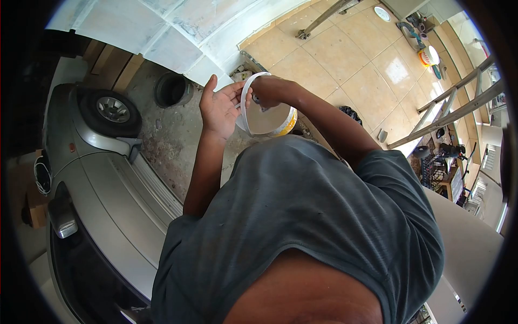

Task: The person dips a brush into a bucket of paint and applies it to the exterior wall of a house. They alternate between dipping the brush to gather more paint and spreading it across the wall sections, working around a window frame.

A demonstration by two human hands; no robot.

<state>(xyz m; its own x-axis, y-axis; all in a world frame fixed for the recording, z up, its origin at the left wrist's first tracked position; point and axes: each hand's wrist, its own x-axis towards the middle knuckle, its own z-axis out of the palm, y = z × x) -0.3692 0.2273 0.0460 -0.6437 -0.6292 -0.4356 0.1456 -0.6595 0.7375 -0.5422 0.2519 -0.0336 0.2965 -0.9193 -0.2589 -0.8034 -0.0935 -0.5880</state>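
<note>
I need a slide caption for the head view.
Right hand at a white bucket, open left hand by its handle, near a grey car.

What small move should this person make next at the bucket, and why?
Perhaps curl the left hand around the white handle to steady the bucket: its open palm is right by the handle, while the right hand is over the bucket's mouth. Whether that hand holds anything is unclear.
</note>
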